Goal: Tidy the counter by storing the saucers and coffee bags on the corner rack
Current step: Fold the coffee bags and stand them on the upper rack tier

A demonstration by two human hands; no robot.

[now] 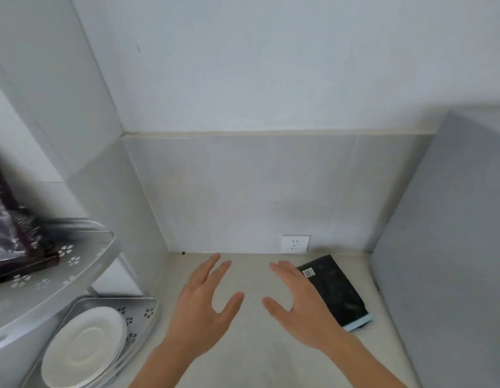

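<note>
Coffee bag on counter: a black coffee bag [334, 289] with a pale blue end strip and a small white barcode label lies flat on the counter [254, 357], right of centre, close to the far wall and near the grey appliance side.
Coffee bags on rack: dark, glossy bags [11, 233] sit on the upper shelf of the corner rack [83, 273] at far left; blurred, so their count is unclear.
Saucers: a stack of white saucers [85, 345] rests on the rack's lower shelf, at near left.
Right hand: the right hand [302, 301] is spread flat, palm down, fingers pointing to the far wall, empty; its outer edge overlaps the bag's left side, but contact cannot be told.
Left hand: the left hand [207, 303] is likewise spread, palm down, thumb out to the right, holding nothing, over bare counter between the rack and the right hand.
Forearms: both reach in from the near edge, angled inward.
Surroundings: a white wall socket [295, 243] sits low on the far tiled wall, just beyond the bag; a grey appliance [453, 247] stands at right.
</note>
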